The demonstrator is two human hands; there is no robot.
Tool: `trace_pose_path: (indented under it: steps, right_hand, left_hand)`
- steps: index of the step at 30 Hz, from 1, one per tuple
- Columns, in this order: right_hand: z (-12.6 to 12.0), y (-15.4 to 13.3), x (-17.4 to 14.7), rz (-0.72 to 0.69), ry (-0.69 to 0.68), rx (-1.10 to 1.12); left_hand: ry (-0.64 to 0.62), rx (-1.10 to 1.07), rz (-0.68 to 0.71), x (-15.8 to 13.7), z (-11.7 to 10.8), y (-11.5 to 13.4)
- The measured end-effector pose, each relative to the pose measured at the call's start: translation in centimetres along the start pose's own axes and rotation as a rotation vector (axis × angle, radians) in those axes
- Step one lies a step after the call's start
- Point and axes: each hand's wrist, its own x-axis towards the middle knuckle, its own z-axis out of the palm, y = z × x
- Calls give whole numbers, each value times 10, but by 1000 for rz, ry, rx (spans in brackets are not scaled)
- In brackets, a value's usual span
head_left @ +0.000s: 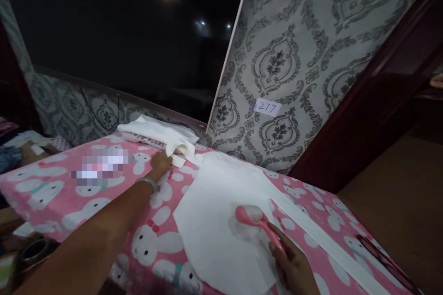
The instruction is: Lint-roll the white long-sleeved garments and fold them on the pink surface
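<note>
A white long-sleeved shirt [221, 203] lies spread out, one sleeve stretched to the lower right. My right hand [292, 262] is closed around the handle of a pink lint roller [273, 235]. The roller's pale head rests on or just over the front of the shirt; I cannot tell which. Farther back on the left, my left hand [161, 162] is closed at the end of the shirt's other sleeve, with its fingertips partly hidden. Just behind that hand sits a folded white garment [155, 129], with a lettered fabric under it.
A pink rabbit-print cloth [194, 191] covers the table. A blurred patch [102, 163] hides something at left. Dark-framed glasses [384, 258] lie at the right edge. Behind stand a large black television [131, 46] and a patterned wall bearing a paper label [267, 107].
</note>
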Motion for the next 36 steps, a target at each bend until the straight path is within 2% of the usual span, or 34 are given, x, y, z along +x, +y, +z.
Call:
trace_pose_path:
  steps: [3, 8, 10, 13, 16, 20, 25, 31, 36]
  right_hand:
    - [4, 3, -2, -8, 32, 23]
    - [13, -8, -1, 12, 6, 10]
    - [16, -11, 2, 21, -34, 14]
    - [21, -8, 6, 1, -60, 39]
    - [25, -7, 8, -15, -56, 37]
    - [27, -18, 9, -17, -52, 19]
    - [35, -43, 30, -83, -127, -13]
    - [64, -81, 87, -209, -219, -78]
    - [101, -109, 144, -233, -232, -171]
  left_hand:
    - [68, -37, 55, 3, -19, 1]
    - [158, 9, 241, 4, -80, -1]
    - [183, 134, 373, 2, -103, -4]
    - [237, 461, 605, -1, -129, -8]
    - [200, 698, 723, -1, -143, -12]
    - [85, 826, 763, -2, -150, -23]
    - [-53, 772, 737, -15, -144, -55]
    - [-64, 701, 665, -37, -131, -82]
    - [-139, 660, 562, -54, -111, -101]
